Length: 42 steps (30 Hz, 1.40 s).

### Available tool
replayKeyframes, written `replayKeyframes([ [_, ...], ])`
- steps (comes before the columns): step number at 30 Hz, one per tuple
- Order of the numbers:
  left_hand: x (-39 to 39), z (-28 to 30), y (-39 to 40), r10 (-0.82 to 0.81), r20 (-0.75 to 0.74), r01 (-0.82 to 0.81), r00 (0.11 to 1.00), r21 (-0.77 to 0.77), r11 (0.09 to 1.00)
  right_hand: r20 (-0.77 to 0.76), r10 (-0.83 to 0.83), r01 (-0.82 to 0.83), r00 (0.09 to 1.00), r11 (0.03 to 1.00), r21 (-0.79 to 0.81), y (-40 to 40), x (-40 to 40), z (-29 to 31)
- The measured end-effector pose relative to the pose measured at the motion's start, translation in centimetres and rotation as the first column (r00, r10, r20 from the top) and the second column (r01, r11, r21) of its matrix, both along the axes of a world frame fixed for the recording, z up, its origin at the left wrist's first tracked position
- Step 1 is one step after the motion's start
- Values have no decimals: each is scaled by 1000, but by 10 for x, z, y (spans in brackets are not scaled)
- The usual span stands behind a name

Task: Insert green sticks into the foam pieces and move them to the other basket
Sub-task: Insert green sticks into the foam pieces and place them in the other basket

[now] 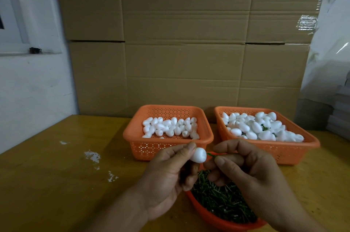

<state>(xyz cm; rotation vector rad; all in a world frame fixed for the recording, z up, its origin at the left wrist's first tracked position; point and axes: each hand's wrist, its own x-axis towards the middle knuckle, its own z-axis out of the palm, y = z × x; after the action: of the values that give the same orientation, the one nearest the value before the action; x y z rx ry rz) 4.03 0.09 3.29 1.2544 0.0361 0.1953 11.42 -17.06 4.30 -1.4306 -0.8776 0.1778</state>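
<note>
My left hand point(170, 173) pinches a white egg-shaped foam piece point(198, 155) between thumb and fingers. My right hand point(246, 171) pinches a thin green stick point(211, 155) whose tip points at the foam piece, just short of it. Both hands hover above an orange bowl point(212, 216) full of green sticks. Behind them stand two orange baskets: the left basket point(132, 135) holds plain white foam pieces, and the right basket point(310, 141) is heaped with foam pieces, some showing green sticks.
The baskets sit on a yellow-brown wooden table point(56, 174) with white scraps point(92, 156) at the left. A wall of cardboard boxes point(185, 51) rises right behind the baskets. Plastic-wrapped stacks point(339, 114) stand at the far right.
</note>
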Motion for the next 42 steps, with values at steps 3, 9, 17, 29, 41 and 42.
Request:
replayKeyframes([
  [3,0,0,0,-1,6,1,1000,-3,1000,15,0,0,1000,1000,-12,0,0,0],
  [9,-1,-1,0,-20,22,20,1000,17,1000,44,2,0,999,999,-46,0,-2,1],
  [17,-1,-2,-1,-11,29,9,1000,49,999,165,-66,86,984,989,-118,-2,-5,2],
  [29,0,-3,1,-54,42,54,998,4,999,328,-210,244,921,967,-68,-1,-10,-2],
  [41,4,-10,-3,11,162,-31,987,122,992,428,-321,381,845,923,-60,3,-11,-7],
  [42,4,-12,-4,39,180,-69,983,164,984,440,-332,394,834,917,-55,3,-11,-7],
])
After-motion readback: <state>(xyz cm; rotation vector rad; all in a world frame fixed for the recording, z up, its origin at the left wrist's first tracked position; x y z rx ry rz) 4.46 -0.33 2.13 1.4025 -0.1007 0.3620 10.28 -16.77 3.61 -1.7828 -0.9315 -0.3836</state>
